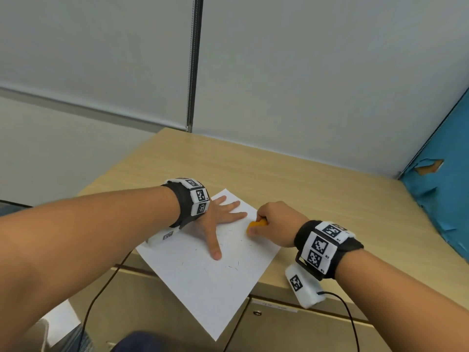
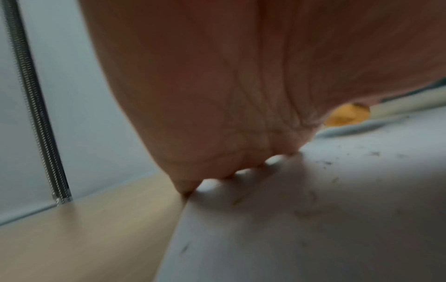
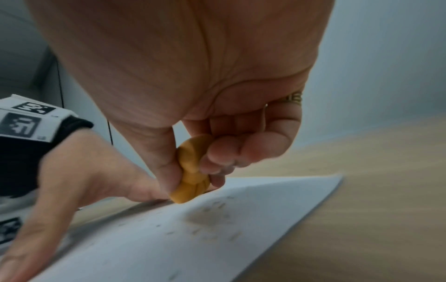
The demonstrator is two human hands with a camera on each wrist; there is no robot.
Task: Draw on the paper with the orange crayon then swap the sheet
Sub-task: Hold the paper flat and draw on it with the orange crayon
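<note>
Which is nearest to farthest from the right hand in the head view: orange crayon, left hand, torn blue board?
1. orange crayon: pinched in the right hand, tip at the paper.
2. left hand: just to its left, flat on the sheet.
3. torn blue board: far right, past the desk edge.

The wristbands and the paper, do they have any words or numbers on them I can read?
No text can be read for sure.
Left wristband: black-and-white square codes, tiny characters beside them, too small to read.
Right wristband: the same codes, small blurred characters.
Paper: only short dark marks, no words.
Cabinet label: faint print, too blurred to read.
</note>
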